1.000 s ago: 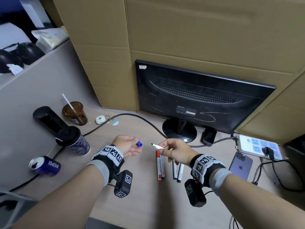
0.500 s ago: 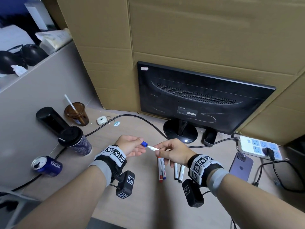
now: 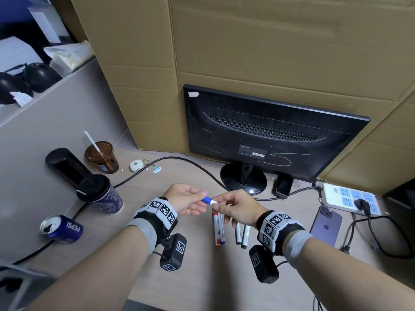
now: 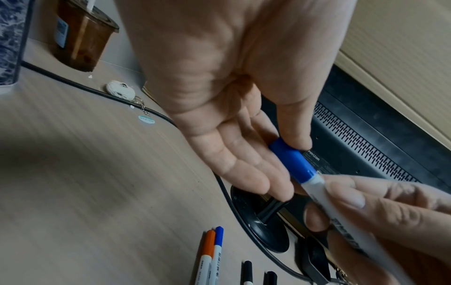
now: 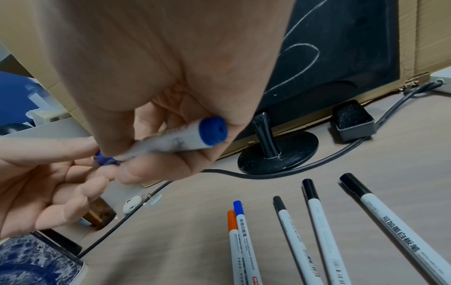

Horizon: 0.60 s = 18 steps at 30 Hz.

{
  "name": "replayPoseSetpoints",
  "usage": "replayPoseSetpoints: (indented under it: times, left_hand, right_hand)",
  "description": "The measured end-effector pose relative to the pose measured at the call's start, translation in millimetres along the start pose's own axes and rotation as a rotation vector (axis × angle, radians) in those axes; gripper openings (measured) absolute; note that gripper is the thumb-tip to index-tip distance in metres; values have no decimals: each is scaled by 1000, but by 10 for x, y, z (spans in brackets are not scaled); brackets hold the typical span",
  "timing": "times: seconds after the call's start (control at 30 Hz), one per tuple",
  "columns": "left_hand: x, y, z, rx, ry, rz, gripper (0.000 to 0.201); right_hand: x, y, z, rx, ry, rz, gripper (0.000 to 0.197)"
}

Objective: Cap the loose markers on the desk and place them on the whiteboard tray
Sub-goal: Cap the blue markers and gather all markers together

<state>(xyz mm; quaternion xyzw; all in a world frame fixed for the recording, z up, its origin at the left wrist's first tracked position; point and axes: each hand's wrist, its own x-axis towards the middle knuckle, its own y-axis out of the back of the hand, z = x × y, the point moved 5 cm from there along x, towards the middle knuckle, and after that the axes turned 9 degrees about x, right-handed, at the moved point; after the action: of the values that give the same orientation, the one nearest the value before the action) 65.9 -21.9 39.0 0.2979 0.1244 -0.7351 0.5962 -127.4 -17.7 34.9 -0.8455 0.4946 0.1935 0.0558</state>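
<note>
Left hand [image 3: 187, 199]: thumb and fingers pinching blue cap [image 4: 291, 161], seated on white marker [image 5: 168, 141]. Right hand [image 3: 239, 208]: fingers curled round marker barrel. Both held above desk [image 3: 197, 277] middle, over five capped markers [image 5: 314, 221] lying there.

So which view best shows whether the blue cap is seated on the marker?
Left wrist: the blue cap fills the frame, meeting the marker barrel. Head shows it small between both hands; the right wrist view mostly hides it behind fingers.

PEPSI on blue can [image 3: 65, 230], WHITEBOARD MARKER on blue-capped marker [image 5: 246, 248], POVIZON on monitor [image 4: 313, 154]
</note>
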Motion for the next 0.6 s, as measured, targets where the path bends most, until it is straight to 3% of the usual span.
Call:
replayPoseSetpoints:
  times: [0.1, 0.23, 0.3, 0.43, 0.6]
  left_hand:
    - [-16, -14, 35, 39, -6, -32, 36]
    - [-111, -111, 94, 139, -23, -200, 41]
    - [-138, -157, 120, 130, -23, -274, 48]
    - [-174, -167, 154, 84, -22, -332, 48]
    - [-97, -60, 44, 134, 24, -168, 41]
  right_hand:
    - [22, 38, 50, -61, -26, 9, 27]
    - [-4, 14, 69, -121, -204, -2, 70]
    - [-23, 19, 100, -163, -288, -1, 79]
    - [-21, 116, 116, -18, -264, 103, 71]
    - [-107, 313, 16, 116, -199, 229, 62]
